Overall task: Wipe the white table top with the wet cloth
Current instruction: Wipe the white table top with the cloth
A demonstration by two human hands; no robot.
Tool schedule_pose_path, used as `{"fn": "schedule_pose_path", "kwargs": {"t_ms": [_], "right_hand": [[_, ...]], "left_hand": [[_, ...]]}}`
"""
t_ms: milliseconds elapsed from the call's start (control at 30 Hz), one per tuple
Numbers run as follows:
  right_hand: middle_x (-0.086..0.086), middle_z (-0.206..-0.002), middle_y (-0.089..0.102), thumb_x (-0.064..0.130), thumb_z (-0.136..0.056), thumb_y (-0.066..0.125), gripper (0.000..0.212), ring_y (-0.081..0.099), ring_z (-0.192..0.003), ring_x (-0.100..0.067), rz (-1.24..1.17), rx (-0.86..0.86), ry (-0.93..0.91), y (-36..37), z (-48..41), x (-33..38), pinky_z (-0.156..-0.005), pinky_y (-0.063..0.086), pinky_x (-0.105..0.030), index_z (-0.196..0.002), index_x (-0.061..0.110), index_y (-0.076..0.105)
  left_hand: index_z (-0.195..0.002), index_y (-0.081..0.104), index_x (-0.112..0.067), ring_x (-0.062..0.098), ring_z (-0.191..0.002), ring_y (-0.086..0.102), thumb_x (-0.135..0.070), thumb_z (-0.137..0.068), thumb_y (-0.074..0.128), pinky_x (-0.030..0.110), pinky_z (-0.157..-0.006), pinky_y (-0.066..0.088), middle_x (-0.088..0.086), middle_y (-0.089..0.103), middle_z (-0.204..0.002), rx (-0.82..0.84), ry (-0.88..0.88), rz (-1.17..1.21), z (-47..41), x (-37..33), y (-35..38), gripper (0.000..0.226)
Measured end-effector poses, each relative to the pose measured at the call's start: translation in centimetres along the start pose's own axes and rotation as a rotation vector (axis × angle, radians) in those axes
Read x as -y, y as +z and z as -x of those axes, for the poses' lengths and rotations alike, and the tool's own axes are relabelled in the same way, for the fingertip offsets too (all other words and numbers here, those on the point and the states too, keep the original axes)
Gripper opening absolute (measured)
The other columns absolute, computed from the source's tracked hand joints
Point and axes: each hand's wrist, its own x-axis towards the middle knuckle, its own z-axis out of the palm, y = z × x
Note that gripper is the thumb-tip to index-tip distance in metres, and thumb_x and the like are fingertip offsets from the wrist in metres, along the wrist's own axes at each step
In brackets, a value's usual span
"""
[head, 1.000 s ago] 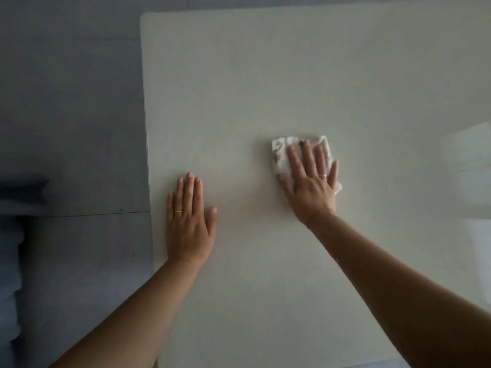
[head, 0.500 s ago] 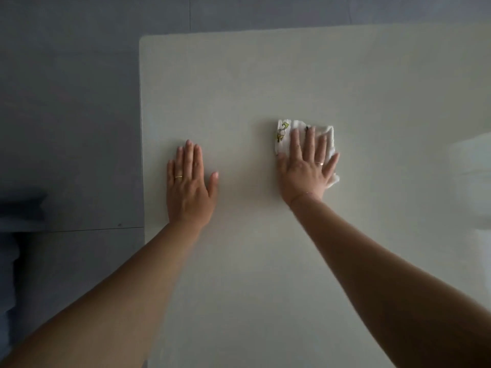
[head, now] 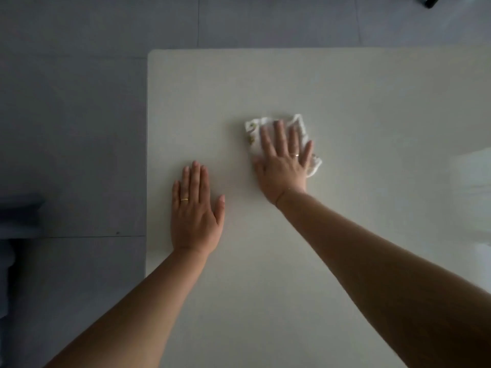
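The white table top (head: 345, 83) fills most of the head view, with its left edge and far edge in sight. A small white wet cloth (head: 299, 124) with a faint printed pattern lies crumpled on it, left of the middle. My right hand (head: 284, 162) presses flat on the cloth with fingers spread, hiding its centre; cloth shows beyond the fingertips and to the right. My left hand (head: 195, 211) rests flat on the bare table near the left edge, fingers together, holding nothing. Each hand wears a ring.
Grey tiled floor (head: 71, 128) lies left of and beyond the table. A dark blurred object (head: 16, 235) sits at the left border. A dark furniture leg (head: 431, 1) shows at the top right. A bright glare patch (head: 473, 187) covers the table's right side.
My right hand has pushed the cloth farther from me and slightly left. My left hand slid forward on the table. More floor beyond the far edge has come into view.
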Motion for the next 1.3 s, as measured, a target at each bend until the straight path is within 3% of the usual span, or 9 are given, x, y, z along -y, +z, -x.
{"fn": "schedule_pose_path", "kwargs": {"t_ms": [133,367,567,633,800,1000,1067,1200,1300], "right_hand": [[0.006,-0.159,0.007,0.052,-0.096,0.023,0.055,-0.001,-0.146,-0.023,0.153,0.147,-0.613,-0.5,-0.1,-0.3,-0.114,-0.006,-0.051,-0.148,0.039,0.010],[0.007,-0.160,0.002,0.047,-0.097,0.025,0.053,-0.006,-0.146,-0.022,-0.077,-0.021,0.260,-1.6,-7.6,-1.0,-0.114,-0.007,-0.054,-0.147,0.041,0.011],[0.008,-0.159,0.010,0.051,-0.096,0.026,0.053,0.003,-0.146,-0.021,0.085,0.085,-0.483,-0.4,-4.8,2.1,-0.113,0.001,-0.051,-0.147,0.041,0.015],[0.008,-0.159,0.010,0.050,-0.097,0.026,0.052,0.003,-0.146,-0.019,0.101,0.060,-0.406,-1.3,-8.1,-0.4,-0.114,0.000,-0.050,-0.147,0.041,0.014],[0.008,-0.160,0.001,0.047,-0.097,0.026,0.053,-0.006,-0.146,-0.021,-0.109,-0.020,0.229,-1.8,-12.7,1.4,-0.113,-0.009,-0.052,-0.147,0.041,0.011],[0.009,-0.159,0.007,0.050,-0.097,0.027,0.054,-0.001,-0.147,-0.020,0.091,0.120,-0.518,-1.5,-10.7,2.7,-0.114,-0.003,-0.050,-0.148,0.040,0.012],[0.009,-0.159,0.007,0.050,-0.097,0.028,0.054,0.000,-0.147,-0.020,0.109,0.073,-0.366,-2.2,-13.4,0.2,-0.114,-0.002,-0.051,-0.147,0.040,0.013],[0.009,-0.159,0.000,0.047,-0.097,0.023,0.053,-0.007,-0.146,-0.022,-0.087,-0.014,0.291,-2.8,-17.4,0.3,-0.112,-0.011,-0.055,-0.148,0.041,0.010],[0.007,-0.159,-0.001,0.041,-0.098,0.023,0.052,-0.010,-0.145,-0.026,-0.095,0.011,0.172,-1.0,-16.5,6.6,-0.109,-0.015,-0.057,-0.148,0.038,0.009]], "left_hand": [[-0.146,0.028,-0.002,0.029,-0.144,0.020,-0.041,-0.093,0.026,0.042,-0.117,0.012,0.014,0.024,-0.155,0.010,0.006,0.027,-0.1,-0.1,-0.5,0.066],[-0.148,0.023,-0.005,0.027,-0.146,0.015,-0.043,-0.093,0.021,0.041,-0.118,0.007,0.012,0.019,-0.157,-0.068,-0.012,0.039,-6.4,0.6,-1.5,0.066],[-0.148,0.022,-0.004,0.027,-0.146,0.016,-0.044,-0.094,0.022,0.041,-0.118,0.009,0.011,0.019,-0.157,-0.058,-0.050,0.017,-8.4,0.6,-0.5,0.067],[-0.148,0.021,-0.005,0.027,-0.146,0.016,-0.043,-0.093,0.025,0.042,-0.118,0.011,0.011,0.019,-0.157,-0.056,-0.044,0.012,-8.4,0.8,-0.4,0.067],[-0.148,0.023,-0.005,0.027,-0.145,0.016,-0.042,-0.092,0.027,0.042,-0.118,0.012,0.012,0.020,-0.157,-0.043,-0.064,0.038,-8.5,0.6,-0.7,0.067],[-0.147,0.026,-0.005,0.026,-0.145,0.018,-0.039,-0.091,0.031,0.041,-0.118,0.013,0.011,0.023,-0.156,-0.023,-0.076,0.043,-8.5,0.5,-1.1,0.066],[-0.148,0.025,-0.006,0.026,-0.145,0.017,-0.039,-0.091,0.031,0.041,-0.118,0.013,0.011,0.022,-0.156,-0.021,-0.075,0.048,-8.5,0.5,-1.2,0.066],[-0.148,0.025,-0.006,0.027,-0.145,0.018,-0.039,-0.090,0.031,0.042,-0.118,0.014,0.011,0.022,-0.156,-0.024,-0.077,0.057,-8.6,0.5,-1.0,0.066],[-0.147,0.026,-0.005,0.027,-0.145,0.020,-0.038,-0.090,0.033,0.042,-0.118,0.015,0.011,0.023,-0.156,-0.026,-0.077,0.062,-8.6,0.5,-1.1,0.066]]}}
